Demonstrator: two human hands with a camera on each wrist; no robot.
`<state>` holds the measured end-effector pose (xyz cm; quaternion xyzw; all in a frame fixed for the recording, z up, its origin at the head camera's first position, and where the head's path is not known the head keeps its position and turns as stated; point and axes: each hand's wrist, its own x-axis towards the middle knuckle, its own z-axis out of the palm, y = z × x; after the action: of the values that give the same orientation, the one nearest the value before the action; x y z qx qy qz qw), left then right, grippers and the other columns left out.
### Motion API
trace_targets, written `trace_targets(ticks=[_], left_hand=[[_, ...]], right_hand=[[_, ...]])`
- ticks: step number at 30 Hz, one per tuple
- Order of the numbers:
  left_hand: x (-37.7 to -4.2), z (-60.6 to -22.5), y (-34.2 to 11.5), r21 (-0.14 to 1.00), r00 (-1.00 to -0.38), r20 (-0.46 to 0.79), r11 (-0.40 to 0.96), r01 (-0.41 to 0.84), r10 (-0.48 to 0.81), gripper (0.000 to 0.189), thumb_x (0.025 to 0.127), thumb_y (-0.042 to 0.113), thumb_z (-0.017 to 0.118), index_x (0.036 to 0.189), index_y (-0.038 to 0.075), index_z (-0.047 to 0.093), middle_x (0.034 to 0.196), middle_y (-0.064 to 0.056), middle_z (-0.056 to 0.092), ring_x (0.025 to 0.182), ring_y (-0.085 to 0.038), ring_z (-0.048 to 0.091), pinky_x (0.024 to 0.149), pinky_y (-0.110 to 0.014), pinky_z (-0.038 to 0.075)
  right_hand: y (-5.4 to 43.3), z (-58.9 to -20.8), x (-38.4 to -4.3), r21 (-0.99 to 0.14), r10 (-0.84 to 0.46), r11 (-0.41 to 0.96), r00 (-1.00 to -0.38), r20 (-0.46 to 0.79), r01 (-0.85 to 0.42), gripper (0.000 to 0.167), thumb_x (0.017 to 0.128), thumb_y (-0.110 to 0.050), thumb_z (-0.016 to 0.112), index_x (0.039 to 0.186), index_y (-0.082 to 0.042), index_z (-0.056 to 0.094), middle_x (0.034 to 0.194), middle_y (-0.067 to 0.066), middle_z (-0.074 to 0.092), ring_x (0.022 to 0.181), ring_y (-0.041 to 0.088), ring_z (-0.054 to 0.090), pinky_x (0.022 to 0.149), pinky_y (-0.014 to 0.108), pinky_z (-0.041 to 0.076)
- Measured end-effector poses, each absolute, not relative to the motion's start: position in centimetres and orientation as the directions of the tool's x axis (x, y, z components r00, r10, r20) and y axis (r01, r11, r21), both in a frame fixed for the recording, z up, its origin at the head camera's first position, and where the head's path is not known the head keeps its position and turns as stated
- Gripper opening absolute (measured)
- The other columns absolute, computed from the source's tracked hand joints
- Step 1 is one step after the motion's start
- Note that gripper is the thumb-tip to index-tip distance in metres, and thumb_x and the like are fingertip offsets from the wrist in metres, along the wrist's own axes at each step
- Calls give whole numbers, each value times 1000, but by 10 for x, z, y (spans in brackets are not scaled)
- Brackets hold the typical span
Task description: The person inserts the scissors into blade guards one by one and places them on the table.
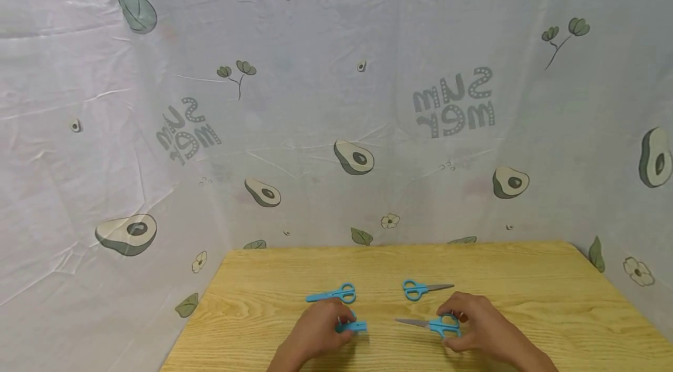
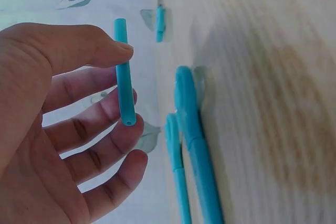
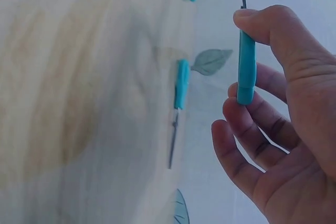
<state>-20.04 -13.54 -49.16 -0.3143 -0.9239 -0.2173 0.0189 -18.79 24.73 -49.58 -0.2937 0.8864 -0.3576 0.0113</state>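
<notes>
My left hand [image 1: 322,328] pinches a short blue blade cover [image 2: 125,87] between thumb and fingertips, above the table. Lying close by that hand are two pairs of scissors with blue handles; the farther covered scissors [image 1: 331,295] have their blades sheathed in blue, and the nearer covered scissors [image 2: 197,140] are mostly hidden behind the hand in the head view. By its blue handle my right hand [image 1: 486,328] holds a pair of scissors [image 1: 439,324], the bare blades pointing left. Beyond it, bare-bladed scissors [image 1: 420,289] lie with their tips to the right.
The work surface is a light wood-grain table [image 1: 552,284]. A pale sheet [image 1: 315,97] printed with avocados and leaves hangs behind the table and along both sides.
</notes>
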Motion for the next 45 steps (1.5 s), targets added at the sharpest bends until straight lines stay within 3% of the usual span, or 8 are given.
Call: trace_targets(ticks=[3,7,10,23,28,35,45], left_hand=[[-203,-486,-139,394,-814,178,718,573,553,11,89,19,85,100,17,85,91,12,73,81,4,59,74,-20,54],[-207,-477,-144,419,-826,194,716,558,530,10,89,17,84,99,16,85,89,10,71,77,4,57,70,-21,54],[-211,-470,-147,445,-817,217,691,570,534,10,90,14,83,99,14,85,89,6,72,76,3,58,66,-18,50],[-225,-451,-149,472,-796,264,646,599,545,15,90,8,77,102,14,85,93,3,74,77,0,59,66,-19,50],[-226,-443,-143,478,-803,260,651,589,536,16,91,9,78,103,14,86,92,5,73,75,1,57,65,-19,49],[-227,-437,-138,498,-808,242,646,578,536,11,91,11,81,101,15,85,89,6,71,73,1,56,64,-19,48],[-230,-440,-139,503,-806,223,644,577,548,14,90,11,81,103,13,86,93,6,73,75,1,58,65,-19,51]], right_hand=[[251,-491,-188,-620,-514,584,-830,219,-525,33,84,-22,91,112,-13,78,106,-7,72,86,-3,61,71,26,58],[255,-485,-188,-588,-496,590,-823,277,-553,34,84,-22,92,113,-12,78,105,-6,72,85,-5,59,71,28,59],[258,-480,-190,-566,-485,592,-814,319,-574,35,84,-23,93,113,-13,78,105,-6,72,85,-5,58,71,29,60],[264,-461,-194,-493,-424,620,-790,443,-610,37,79,-20,96,111,-20,78,102,-8,72,84,-7,57,71,25,59],[265,-457,-196,-496,-437,603,-778,450,-625,36,79,-19,96,111,-17,78,102,-9,71,84,-7,56,71,25,60],[264,-454,-196,-513,-456,592,-783,423,-622,35,79,-21,96,110,-21,78,103,-15,70,85,0,61,72,24,57],[263,-458,-198,-506,-464,604,-788,405,-616,37,77,-22,98,109,-21,79,101,-9,71,84,-2,56,71,24,55]])
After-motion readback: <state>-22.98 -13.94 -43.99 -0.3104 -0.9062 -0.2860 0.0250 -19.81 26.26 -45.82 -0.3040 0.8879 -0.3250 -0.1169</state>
